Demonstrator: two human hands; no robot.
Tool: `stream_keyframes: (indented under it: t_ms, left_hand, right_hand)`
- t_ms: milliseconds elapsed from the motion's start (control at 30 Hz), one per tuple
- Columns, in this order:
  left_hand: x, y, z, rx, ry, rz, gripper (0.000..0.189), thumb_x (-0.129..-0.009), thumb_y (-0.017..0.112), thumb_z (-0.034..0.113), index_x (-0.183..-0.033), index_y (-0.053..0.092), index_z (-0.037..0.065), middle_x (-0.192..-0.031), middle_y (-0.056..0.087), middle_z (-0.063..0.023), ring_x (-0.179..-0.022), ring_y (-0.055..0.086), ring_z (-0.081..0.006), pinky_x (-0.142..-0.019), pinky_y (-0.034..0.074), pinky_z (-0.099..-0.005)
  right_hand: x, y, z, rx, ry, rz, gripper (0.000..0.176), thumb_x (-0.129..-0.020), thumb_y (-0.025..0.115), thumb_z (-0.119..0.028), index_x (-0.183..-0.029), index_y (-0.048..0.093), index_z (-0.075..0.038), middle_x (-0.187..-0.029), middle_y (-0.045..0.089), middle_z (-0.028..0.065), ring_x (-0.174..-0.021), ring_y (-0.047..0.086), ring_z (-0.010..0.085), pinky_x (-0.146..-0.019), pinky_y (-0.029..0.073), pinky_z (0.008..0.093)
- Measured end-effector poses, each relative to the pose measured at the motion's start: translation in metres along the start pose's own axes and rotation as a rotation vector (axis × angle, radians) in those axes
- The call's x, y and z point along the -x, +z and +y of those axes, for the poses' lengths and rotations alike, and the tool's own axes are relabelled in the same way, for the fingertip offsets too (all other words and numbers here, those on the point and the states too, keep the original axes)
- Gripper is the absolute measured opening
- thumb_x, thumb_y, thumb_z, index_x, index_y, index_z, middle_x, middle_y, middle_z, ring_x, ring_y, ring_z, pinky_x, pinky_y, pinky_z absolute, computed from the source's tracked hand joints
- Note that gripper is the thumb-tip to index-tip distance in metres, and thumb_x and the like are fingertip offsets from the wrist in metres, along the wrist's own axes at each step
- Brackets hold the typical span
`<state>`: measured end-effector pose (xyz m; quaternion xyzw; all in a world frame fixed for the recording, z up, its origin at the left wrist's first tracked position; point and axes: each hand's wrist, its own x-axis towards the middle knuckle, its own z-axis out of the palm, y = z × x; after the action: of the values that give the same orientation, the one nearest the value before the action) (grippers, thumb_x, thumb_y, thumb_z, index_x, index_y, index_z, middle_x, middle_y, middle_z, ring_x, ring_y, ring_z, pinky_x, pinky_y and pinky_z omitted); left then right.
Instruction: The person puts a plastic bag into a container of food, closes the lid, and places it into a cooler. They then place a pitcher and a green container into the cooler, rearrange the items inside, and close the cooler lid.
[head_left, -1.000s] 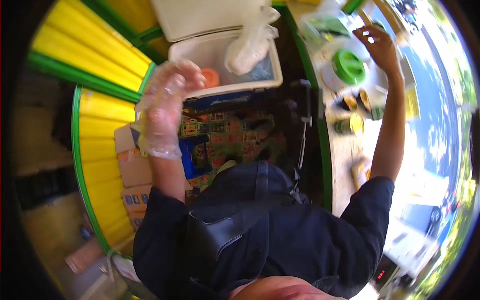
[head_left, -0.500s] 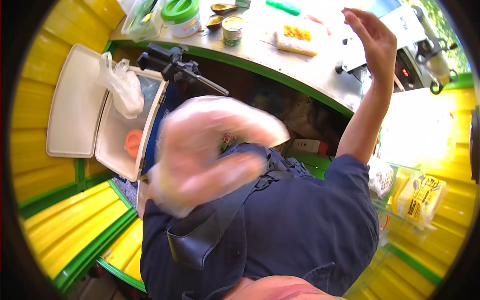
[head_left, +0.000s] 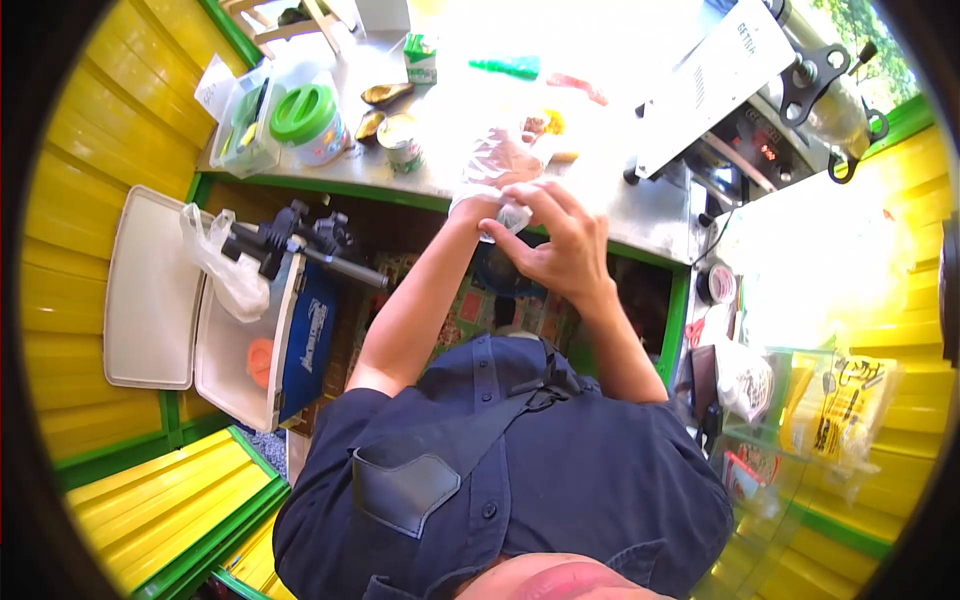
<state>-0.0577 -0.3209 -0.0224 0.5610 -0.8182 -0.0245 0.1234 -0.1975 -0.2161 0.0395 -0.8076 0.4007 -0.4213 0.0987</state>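
Observation:
My left hand [head_left: 503, 160] wears a clear plastic glove and reaches over the counter. Glare washes out its fingers, which lie right beside a piece of bread [head_left: 565, 156] with yellow and brown topping [head_left: 545, 124]. My bare right hand [head_left: 565, 240] is at my left wrist, thumb and fingers curled around the loose cuff of the plastic glove [head_left: 515, 216]. Left of my hands stand an opened tin can [head_left: 401, 146] and two dark, hollow shell-like halves [head_left: 386, 93].
A green-lidded tub [head_left: 305, 120] and a clear plastic bin [head_left: 238, 125] stand on the counter's left. A metal appliance [head_left: 745, 150] occupies its right. Below left are an open cooler box [head_left: 232, 370], a plastic bag [head_left: 235, 275] and a black clamp arm [head_left: 300, 240].
My gloved left hand has moved from in front of my chest forward to the counter beside the bread. My right hand has come down from the upper right to the left glove's cuff.

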Motion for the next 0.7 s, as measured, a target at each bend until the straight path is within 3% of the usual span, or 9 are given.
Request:
stream_keyframes:
  t_ms: [33,167,267,333,433,467,533,600,700]
  left_hand:
    - [-0.011,0.011,-0.004,0.117,-0.003,0.034,0.040,-0.101,0.059,0.025,-0.133,0.068,0.004,-0.119,0.076,-0.0124,-0.108,0.073,-0.0279,-0.096,0.057,-0.0403]
    - [-0.059,0.055,-0.022,0.065,0.041,0.154,0.041,-0.101,0.056,0.027,-0.132,0.068,0.004,-0.119,0.075,-0.0135,-0.108,0.072,-0.0288,-0.096,0.057,-0.0422]
    - [-0.090,0.117,-0.045,-0.336,0.181,0.434,0.042,-0.101,0.054,0.029,-0.132,0.068,0.004,-0.120,0.075,-0.0144,-0.109,0.072,-0.0295,-0.096,0.056,-0.0436]
    - [-0.094,0.028,-0.004,0.304,-0.100,-0.082,0.035,-0.101,0.055,0.028,-0.125,0.069,0.007,-0.120,0.074,-0.0165,-0.112,0.070,-0.0336,-0.098,0.054,-0.0474]
    - [-0.122,0.048,-0.020,0.272,-0.153,-0.099,0.029,-0.099,0.057,0.027,-0.117,0.072,0.009,-0.119,0.075,-0.0160,-0.115,0.070,-0.0350,-0.099,0.054,-0.0484]
    - [-0.130,0.039,-0.020,0.269,-0.144,-0.091,0.029,-0.099,0.057,0.027,-0.117,0.072,0.009,-0.119,0.075,-0.0160,-0.115,0.070,-0.0350,-0.099,0.054,-0.0484]
    - [-0.142,0.022,-0.027,0.233,-0.084,-0.112,0.025,-0.097,0.059,0.023,-0.111,0.074,0.009,-0.115,0.076,-0.0148,-0.112,0.071,-0.0347,-0.098,0.054,-0.0475]
    - [-0.153,0.015,-0.034,0.160,-0.145,-0.103,0.027,-0.096,0.064,0.022,-0.115,0.076,0.007,-0.118,0.077,-0.0141,-0.114,0.072,-0.0325,-0.099,0.055,-0.0449]
    - [-0.160,0.008,-0.034,0.457,-0.453,-0.112,0.040,-0.097,0.073,0.026,-0.132,0.073,0.006,-0.130,0.075,-0.0144,-0.118,0.073,-0.0302,-0.102,0.057,-0.0400]
  right_hand:
    - [-0.010,0.001,0.010,-0.052,-0.028,0.009,0.030,-0.082,0.091,-0.020,-0.106,0.077,-0.010,-0.097,0.077,0.0037,-0.066,0.072,0.0153,-0.057,0.056,0.0299]
    - [-0.043,0.008,0.069,-0.035,-0.073,0.110,0.016,-0.086,0.083,-0.008,-0.100,0.075,-0.009,-0.089,0.075,0.0043,-0.063,0.070,0.0161,-0.055,0.054,0.0308]
    - [-0.074,0.009,0.105,-0.042,0.074,0.159,0.009,-0.089,0.079,-0.011,-0.097,0.074,-0.010,-0.086,0.074,0.0058,-0.062,0.070,0.0198,-0.058,0.055,0.0360]
    - [-0.097,0.009,0.132,-0.035,0.168,0.130,0.009,-0.090,0.078,-0.013,-0.098,0.074,-0.010,-0.087,0.074,0.0070,-0.065,0.071,0.0217,-0.060,0.056,0.0369]
    - [-0.116,0.025,0.166,-0.049,0.146,0.177,0.010,-0.091,0.078,-0.014,-0.099,0.073,-0.010,-0.089,0.074,0.0085,-0.070,0.072,0.0247,-0.061,0.056,0.0383]
    - [-0.118,0.032,0.171,-0.053,0.097,0.250,0.011,-0.091,0.080,-0.012,-0.098,0.073,-0.008,-0.084,0.073,0.0067,-0.059,0.065,0.0194,-0.057,0.053,0.0327]
    - [-0.112,0.037,0.176,-0.100,0.118,0.275,0.016,-0.091,0.082,-0.019,-0.098,0.072,-0.008,-0.083,0.072,0.0063,-0.057,0.064,0.0189,-0.056,0.051,0.0325]
    - [-0.102,0.037,0.172,-0.143,0.131,0.223,0.025,-0.091,0.085,-0.027,-0.097,0.071,-0.008,-0.079,0.071,0.0059,-0.055,0.062,0.0174,-0.054,0.050,0.0320]
    - [-0.097,0.036,0.170,-0.243,0.195,0.153,0.030,-0.091,0.086,-0.031,-0.096,0.070,-0.006,-0.071,0.069,0.0041,-0.052,0.060,0.0135,-0.051,0.047,0.0300]
